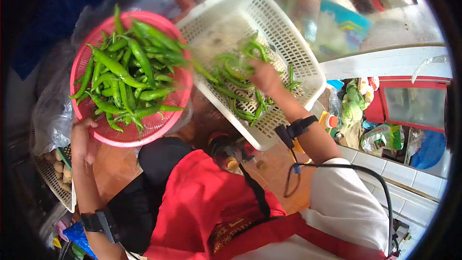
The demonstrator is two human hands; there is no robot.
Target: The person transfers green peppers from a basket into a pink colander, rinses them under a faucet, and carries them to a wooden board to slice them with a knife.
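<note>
A round pink basket [129, 139] heaped with green chili peppers [125, 67] is at the left. My left hand [85, 139] grips its lower left rim. Beside it on the right is a white rectangular basket [301, 62] with more green peppers [236, 72] lying in it. My right hand [265, 76] is over the peppers in the white basket, with its fingers among them. Motion blurs those fingers, and which peppers they touch is not clear.
Bottles with dark contents [222, 151] stand on the floor below the baskets. Cabbage [352, 108], bags and an orange-capped bottle [331, 121] are at the right. A white crate [53, 183] is at the lower left. Clear plastic [55, 110] lies behind the pink basket.
</note>
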